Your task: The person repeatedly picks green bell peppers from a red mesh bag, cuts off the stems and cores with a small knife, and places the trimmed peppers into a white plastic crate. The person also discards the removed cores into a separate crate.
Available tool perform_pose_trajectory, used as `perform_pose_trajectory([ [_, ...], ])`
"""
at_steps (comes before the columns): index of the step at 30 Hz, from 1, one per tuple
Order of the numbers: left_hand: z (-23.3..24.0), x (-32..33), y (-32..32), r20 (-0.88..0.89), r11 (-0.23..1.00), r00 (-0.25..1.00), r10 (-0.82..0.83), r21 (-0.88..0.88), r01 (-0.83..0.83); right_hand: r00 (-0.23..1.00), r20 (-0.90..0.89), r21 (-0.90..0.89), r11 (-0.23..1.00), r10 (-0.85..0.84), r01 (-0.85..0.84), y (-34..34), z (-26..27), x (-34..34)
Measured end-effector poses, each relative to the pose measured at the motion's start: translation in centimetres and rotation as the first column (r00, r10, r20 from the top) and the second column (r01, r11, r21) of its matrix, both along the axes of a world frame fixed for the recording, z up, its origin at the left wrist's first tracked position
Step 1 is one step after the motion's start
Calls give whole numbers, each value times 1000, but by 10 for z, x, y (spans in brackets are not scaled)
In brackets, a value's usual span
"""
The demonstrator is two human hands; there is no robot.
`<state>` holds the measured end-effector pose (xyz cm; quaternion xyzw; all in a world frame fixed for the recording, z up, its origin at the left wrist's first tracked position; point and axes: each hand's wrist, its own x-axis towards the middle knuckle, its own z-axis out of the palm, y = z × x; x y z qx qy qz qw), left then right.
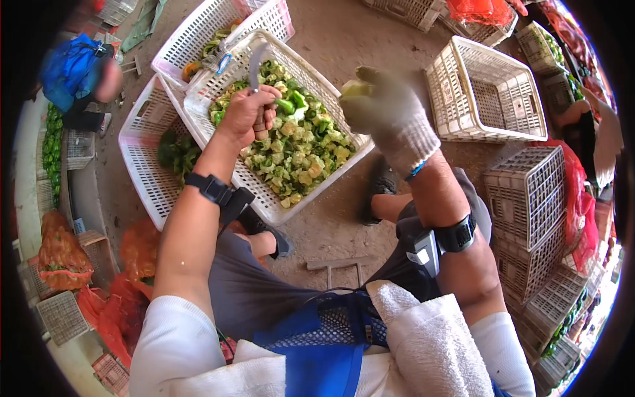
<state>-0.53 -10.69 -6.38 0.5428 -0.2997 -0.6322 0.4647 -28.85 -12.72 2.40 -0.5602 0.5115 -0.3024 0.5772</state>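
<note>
My left hand [248, 116], bare, grips a small knife with a curved blade [255, 67] that points up and away from me. It hangs over a white plastic crate [292, 214] heaped with cut green pepper tops and cores [302, 154]. Bright green pepper pieces [292, 102] show beside its fingers; whether they touch the hand I cannot tell. My right hand [397, 114] wears a pale knitted glove and is blurred, to the right of that crate. Pale green pepper [357, 89] shows at its fingers, also blurred.
Another white crate [149, 164] under the left side holds dark green peppers [176, 151]. An open white crate [488, 94] stands at right, above stacked crates [526, 198]. Red mesh sacks [116, 312] lie at left. A person in blue [74, 69] is at upper left.
</note>
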Motion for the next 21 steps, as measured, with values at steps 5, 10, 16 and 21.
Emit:
perform_pose_trajectory([
  [5,56,-4,45,-252,975,950,186,-72,-210,872,-487,-436,854,41,-284,18,-11,26],
  [10,77,-25,78,-319,982,941,114,-108,-156,956,42,-118,952,289,-283,27,-12,56],
  [16,93,2,88,57,957,998,25,-291,-8,903,359,210,922,235,-324,31,13,67],
  [21,85,3,85,363,830,926,-109,-479,285,819,276,202,803,502,-560,27,-3,70],
])
